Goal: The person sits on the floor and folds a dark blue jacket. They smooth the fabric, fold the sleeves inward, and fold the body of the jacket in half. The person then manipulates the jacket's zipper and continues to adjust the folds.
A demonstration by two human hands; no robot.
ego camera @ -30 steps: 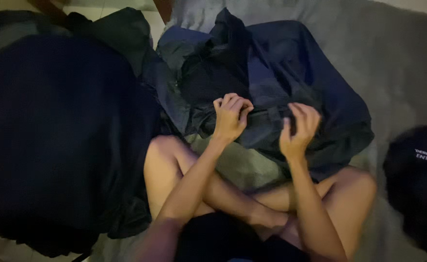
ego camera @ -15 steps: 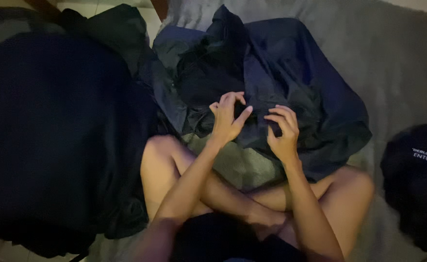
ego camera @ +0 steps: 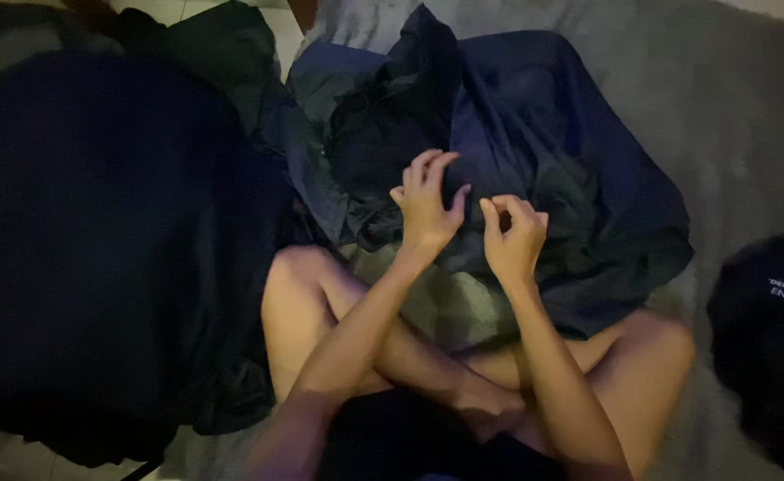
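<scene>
You are lifting both hands off the blue cloth (ego camera: 534, 134) now: left hand (ego camera: 425, 203) half open and empty, right hand (ego camera: 512, 239) curling, pinching nothing I can see.

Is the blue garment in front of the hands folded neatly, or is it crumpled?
Crumpled. The blue garment lies in a loose heap with uneven creases and bunched edges on the grey blanket; no flat, squared fold shows.

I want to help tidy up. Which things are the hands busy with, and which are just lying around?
In use:
- left hand, fingers curled over the cloth
- right hand, pinching it
- dark blue garment, crumpled in front of the crossed legs

Just lying about:
- big black heap of cloth on the left
- black cap-like thing on the right
- grey blanket underneath
</scene>
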